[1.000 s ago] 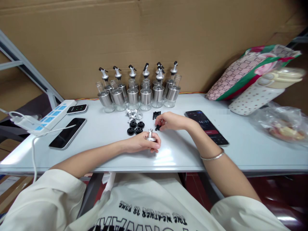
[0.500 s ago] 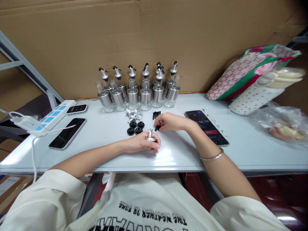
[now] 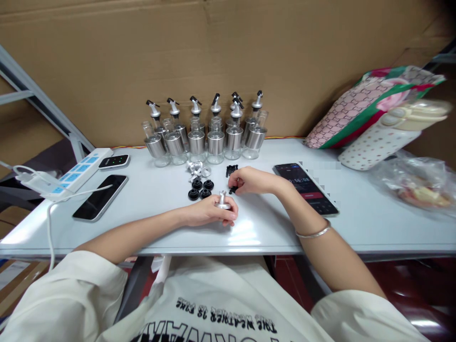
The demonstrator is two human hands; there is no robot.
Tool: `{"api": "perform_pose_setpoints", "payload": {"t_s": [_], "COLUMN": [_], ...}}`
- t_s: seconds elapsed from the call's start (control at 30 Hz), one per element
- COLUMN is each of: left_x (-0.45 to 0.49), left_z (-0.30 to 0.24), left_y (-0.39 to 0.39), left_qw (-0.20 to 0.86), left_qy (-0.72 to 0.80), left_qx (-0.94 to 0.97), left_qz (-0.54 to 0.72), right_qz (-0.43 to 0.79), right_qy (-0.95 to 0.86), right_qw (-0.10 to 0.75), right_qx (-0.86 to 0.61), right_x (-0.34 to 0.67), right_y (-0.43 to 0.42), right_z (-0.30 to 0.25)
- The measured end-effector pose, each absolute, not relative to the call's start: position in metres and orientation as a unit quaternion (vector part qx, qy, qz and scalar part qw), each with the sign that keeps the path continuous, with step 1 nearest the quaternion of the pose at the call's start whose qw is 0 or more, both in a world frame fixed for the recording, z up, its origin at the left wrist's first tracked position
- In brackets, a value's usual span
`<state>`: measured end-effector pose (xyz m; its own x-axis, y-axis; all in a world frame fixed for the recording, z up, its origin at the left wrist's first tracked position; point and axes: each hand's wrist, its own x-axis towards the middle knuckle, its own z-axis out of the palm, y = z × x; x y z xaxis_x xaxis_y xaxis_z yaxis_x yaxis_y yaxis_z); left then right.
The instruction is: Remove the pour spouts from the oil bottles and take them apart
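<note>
My left hand [image 3: 210,212] rests on the white table [image 3: 149,213], fingers wrapped round a silver pour-spout cap [image 3: 223,201] with its spout pointing up. My right hand [image 3: 251,180] lies just behind it, fingertips pinched on a small black plastic piece [image 3: 233,190]. A few more small black pieces [image 3: 231,169] lie by that hand. Three black rubber stoppers [image 3: 200,189] and several silver caps [image 3: 195,168] sit left of my right hand. Behind them stand several glass bottles with metal sleeves and pourers [image 3: 206,135].
A phone with a lit timer [image 3: 305,188] lies right of my right hand. At the left are a dark phone [image 3: 100,196] on a cable, a small black device [image 3: 114,161] and a power strip [image 3: 76,172]. Bags [image 3: 377,111] fill the right side. Cardboard [image 3: 213,52] stands behind.
My right hand's fingertips shifted slightly on the small black piece. My left hand and the silver cap stayed put.
</note>
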<state>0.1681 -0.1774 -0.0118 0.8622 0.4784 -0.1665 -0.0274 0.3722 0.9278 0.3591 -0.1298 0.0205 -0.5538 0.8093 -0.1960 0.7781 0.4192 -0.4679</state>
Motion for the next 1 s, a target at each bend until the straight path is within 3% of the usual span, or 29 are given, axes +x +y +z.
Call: {"api": "perform_pose_setpoints", "payload": {"t_s": [0.5,1.0], "left_x": [0.1687,0.1673], "left_z": [-0.0121,-0.0133], "left_y": [-0.1768,-0.1767], "left_qw": [0.803,0.796], "left_qy": [0.212,0.216], "left_qx": [0.535,0.543], "left_qz": [0.156,0.156], "right_qz": [0.252,0.328], "right_qy": [-0.861,-0.822], "right_qw": [0.051,0.031], "right_qx": [-0.439,-0.465], "right_x": [0.3518,0.3544], "right_y": [-0.1324,-0.1338], "right_z": [0.0188,0.0242]}}
